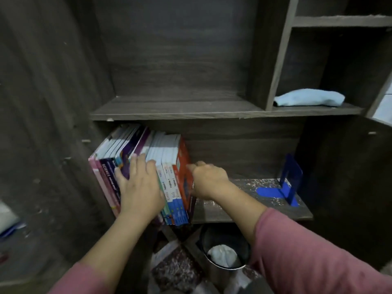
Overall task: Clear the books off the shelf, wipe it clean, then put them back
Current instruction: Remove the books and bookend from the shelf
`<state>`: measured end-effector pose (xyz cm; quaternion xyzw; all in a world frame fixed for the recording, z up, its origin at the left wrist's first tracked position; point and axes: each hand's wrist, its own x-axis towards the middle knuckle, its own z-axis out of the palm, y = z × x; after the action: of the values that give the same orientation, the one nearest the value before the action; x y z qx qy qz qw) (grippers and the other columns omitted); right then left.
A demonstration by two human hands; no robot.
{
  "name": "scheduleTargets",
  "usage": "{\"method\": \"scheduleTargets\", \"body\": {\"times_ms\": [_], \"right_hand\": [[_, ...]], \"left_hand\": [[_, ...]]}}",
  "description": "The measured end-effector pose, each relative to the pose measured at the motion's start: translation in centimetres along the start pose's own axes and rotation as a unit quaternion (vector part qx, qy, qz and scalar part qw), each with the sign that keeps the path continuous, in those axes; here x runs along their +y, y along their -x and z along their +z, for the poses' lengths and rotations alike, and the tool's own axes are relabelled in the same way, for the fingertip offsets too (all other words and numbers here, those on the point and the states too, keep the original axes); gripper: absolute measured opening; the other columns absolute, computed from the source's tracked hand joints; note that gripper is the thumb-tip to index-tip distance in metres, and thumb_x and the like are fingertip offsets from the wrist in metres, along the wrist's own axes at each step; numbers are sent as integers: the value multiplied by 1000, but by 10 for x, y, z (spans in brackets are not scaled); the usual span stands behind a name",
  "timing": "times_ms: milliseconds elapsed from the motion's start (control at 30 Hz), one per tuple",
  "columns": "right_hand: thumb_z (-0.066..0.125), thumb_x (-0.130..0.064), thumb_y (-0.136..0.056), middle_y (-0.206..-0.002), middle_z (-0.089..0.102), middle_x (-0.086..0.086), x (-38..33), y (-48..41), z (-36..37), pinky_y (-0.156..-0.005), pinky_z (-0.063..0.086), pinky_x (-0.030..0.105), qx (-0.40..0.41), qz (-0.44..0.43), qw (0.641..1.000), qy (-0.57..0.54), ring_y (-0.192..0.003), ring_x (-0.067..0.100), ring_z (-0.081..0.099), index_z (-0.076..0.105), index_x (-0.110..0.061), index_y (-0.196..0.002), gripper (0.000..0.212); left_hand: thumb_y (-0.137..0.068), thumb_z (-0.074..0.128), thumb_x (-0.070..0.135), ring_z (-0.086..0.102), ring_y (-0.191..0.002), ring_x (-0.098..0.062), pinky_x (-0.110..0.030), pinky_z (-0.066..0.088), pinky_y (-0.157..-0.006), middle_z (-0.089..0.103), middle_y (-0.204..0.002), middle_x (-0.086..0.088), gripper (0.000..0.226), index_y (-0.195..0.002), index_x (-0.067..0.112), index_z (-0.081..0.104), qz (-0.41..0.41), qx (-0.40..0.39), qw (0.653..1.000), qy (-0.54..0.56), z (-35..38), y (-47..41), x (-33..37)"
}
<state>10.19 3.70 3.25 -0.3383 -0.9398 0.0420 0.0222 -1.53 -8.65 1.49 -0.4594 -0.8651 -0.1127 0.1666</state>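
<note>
A row of upright books [167, 158] stands at the left end of the lower shelf [250, 206], leaning left against the cabinet wall. My left hand [137, 187] lies flat over the spines of the middle books, fingers spread. My right hand [206, 180] presses against the outer face of the orange-red book [183, 166] at the row's right end, fingers curled at its top edge. A light blue cloth [308, 98] lies folded in the upper right compartment.
A blue metal bookend [289, 180] stands at the right end of the lower shelf, whose surface is speckled white. The shelf above [178, 109] is bare. Below, a dark bucket [224, 249] holds a white rag.
</note>
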Motion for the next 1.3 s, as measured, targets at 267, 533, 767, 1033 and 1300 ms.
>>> {"method": "scheduleTargets", "body": {"times_ms": [267,533,767,1033,1300], "right_hand": [[55,-25,-94,-163,10,-2,-9,-42,18,-117,20,45,45,-126,991,-9,-148,21,14,12,-24,-155,74],[52,2,-87,-143,44,12,11,-46,9,-110,31,36,129,-134,981,54,-134,27,42,36,-10,-135,52],[51,-15,-96,-142,41,8,26,-69,2,-110,30,44,128,-185,940,257,-131,31,39,53,-20,-133,37],[68,-9,-76,-110,72,9,101,-27,-34,-100,41,56,301,-190,914,196,-114,34,62,74,-12,-92,17],[80,-18,-72,-103,72,-3,150,129,-54,-84,54,41,317,87,932,-150,-96,20,68,70,-25,-104,35]], "left_hand": [[-83,58,26,2,-149,-17,-53,12,-118,5,-162,-1,88,-153,16,6,1,-73,996,43,18,-10,-8],[-80,66,31,-2,-149,-17,-51,10,-119,0,-162,1,99,-154,18,1,-9,-76,995,58,22,-8,-6],[-80,65,45,-10,-148,-23,-59,2,-116,-7,-162,-5,106,-153,13,-6,-26,-89,995,30,23,-9,4],[-84,56,62,5,-148,-24,-37,4,-121,14,-161,-6,96,-154,14,11,82,-51,988,121,33,20,37],[-76,73,30,62,-98,-29,-36,52,-80,67,-107,-3,51,-124,34,57,85,-23,983,163,-9,-2,104]]}}
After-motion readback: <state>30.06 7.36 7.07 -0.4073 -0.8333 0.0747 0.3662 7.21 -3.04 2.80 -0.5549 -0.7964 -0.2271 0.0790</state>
